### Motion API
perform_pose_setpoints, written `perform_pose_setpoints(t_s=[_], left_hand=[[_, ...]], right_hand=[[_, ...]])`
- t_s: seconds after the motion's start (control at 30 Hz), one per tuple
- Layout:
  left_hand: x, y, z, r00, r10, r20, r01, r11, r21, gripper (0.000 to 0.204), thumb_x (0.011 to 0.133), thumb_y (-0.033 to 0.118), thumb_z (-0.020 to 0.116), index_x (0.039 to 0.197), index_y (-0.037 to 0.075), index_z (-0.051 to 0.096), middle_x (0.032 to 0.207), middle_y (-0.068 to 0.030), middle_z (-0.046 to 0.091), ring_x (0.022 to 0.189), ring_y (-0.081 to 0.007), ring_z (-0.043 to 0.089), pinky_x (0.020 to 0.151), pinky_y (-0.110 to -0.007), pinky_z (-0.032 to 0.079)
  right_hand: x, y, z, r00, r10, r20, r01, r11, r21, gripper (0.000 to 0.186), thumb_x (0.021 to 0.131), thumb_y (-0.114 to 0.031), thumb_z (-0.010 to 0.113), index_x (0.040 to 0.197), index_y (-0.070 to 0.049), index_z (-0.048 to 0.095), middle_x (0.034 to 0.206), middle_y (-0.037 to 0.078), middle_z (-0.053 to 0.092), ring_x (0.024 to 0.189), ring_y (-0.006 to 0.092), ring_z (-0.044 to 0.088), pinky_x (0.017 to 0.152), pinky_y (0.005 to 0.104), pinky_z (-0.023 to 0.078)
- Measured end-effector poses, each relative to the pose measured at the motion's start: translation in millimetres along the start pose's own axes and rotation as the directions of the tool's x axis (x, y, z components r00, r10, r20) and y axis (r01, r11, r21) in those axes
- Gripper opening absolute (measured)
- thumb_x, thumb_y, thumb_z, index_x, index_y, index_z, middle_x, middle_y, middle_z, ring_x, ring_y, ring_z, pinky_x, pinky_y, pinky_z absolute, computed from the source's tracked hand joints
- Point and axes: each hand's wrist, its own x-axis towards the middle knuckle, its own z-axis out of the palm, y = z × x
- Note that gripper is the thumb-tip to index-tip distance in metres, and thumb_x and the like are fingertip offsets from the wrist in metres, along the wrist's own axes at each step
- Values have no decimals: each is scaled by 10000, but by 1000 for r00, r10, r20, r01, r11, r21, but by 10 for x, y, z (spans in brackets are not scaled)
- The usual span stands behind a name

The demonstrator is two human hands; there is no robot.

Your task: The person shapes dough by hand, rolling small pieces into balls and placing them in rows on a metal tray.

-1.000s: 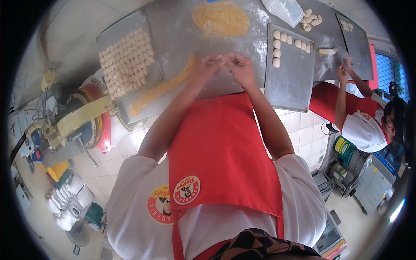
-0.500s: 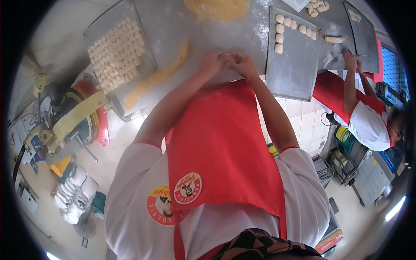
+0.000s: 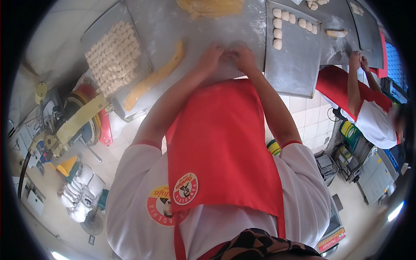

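Over the near edge of the grey metal worktable (image 3: 216, 28), my left hand (image 3: 213, 56) and my right hand (image 3: 242, 57) are close together. Both have their fingers curled inward, with fingertips meeting. Whatever lies between them is too hidden and blurred to name. A long yellow roll (image 3: 151, 82) lies slanting to the left of my left hand. Beyond my hands, at the far edge of view, spreads a yellow, dough-like mass (image 3: 210, 8). Several pale dough balls (image 3: 277, 34) sit on the metal tray (image 3: 292, 69) to the right of my right hand.
A tray on the left is packed with rows of small dough pieces (image 3: 115, 58). At far right, a co-worker in a red apron (image 3: 336, 82) works at the table near a short floured roll (image 3: 336, 33). A machine with a yellowish arm (image 3: 82, 117) stands at left.
My hands have moved slightly up in the picture, fingers still together. The co-worker's hands have shifted a little right, away from the short roll. The view has tilted slightly.
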Motion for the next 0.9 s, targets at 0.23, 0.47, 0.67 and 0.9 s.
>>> perform_pose_setpoints(t_s=[0.23,0.47,0.67,0.9], left_hand=[[18,-115,84,997,66,-47,-63,996,59,199,848,140,744,1035,74,748,949,-168,621,915,-394,638,785,-479,522],[-130,-167,427,879,-395,-268,365,918,-156,274,871,127,714,1110,-6,707,1041,-172,749,907,-307,740,789,-396,566],[-362,-79,366,853,-503,-140,395,796,-458,401,950,101,651,1322,-20,565,1022,-179,755,893,-260,756,781,-379,587],[-735,-330,248,840,-539,-56,511,822,-249,292,1020,117,563,1278,-14,596,1021,-153,730,844,-233,741,755,-355,590]], right_hand=[[80,-146,-56,953,296,59,-302,930,211,344,846,-327,771,1102,-96,780,1092,156,751,1010,352,719,895,471,551],[476,-202,-10,985,-62,161,43,992,120,336,814,-308,815,1012,-42,765,970,175,748,963,292,722,855,412,557],[901,-193,28,993,-58,108,54,998,36,449,876,-360,755,1206,-62,690,1172,181,707,1105,349,671,954,430,519],[337,-223,371,974,-46,-222,80,986,146,497,988,-305,621,1444,-122,545,1510,129,514,1376,385,482,1125,515,389]])
